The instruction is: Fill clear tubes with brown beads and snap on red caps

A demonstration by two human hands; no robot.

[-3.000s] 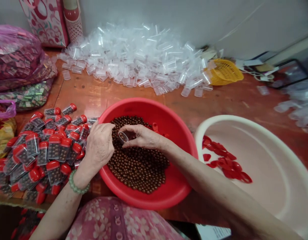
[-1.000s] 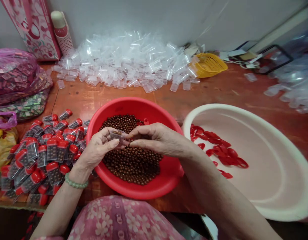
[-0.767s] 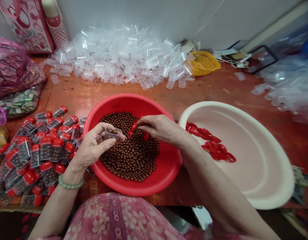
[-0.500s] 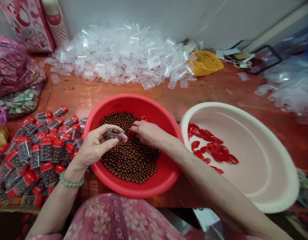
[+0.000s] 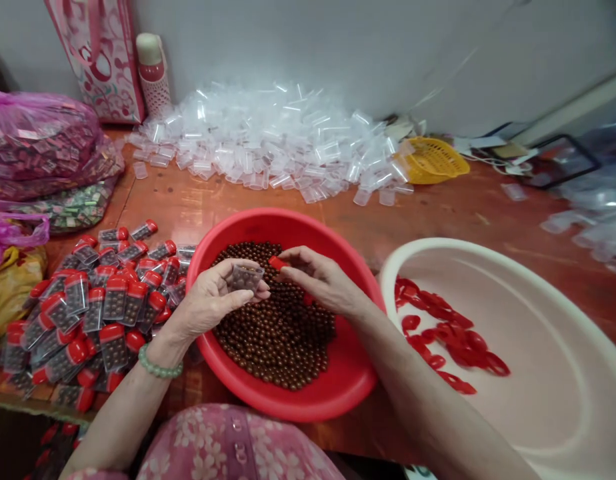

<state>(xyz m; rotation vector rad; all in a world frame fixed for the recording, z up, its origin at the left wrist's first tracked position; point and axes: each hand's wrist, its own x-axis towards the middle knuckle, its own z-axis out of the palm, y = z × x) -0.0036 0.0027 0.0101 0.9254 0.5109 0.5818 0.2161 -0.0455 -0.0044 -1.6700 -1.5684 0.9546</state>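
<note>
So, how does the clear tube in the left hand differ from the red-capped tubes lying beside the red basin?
The clear plastic tube in the left hand has no cap, while the red-capped clear tubes are closed with red caps. The held tube looks only partly filled with brown beads; the capped tubes look full. The held tube is lifted over the red plastic basin, while the capped ones lie piled on the table. Both are clear and contain brown beads.
</note>
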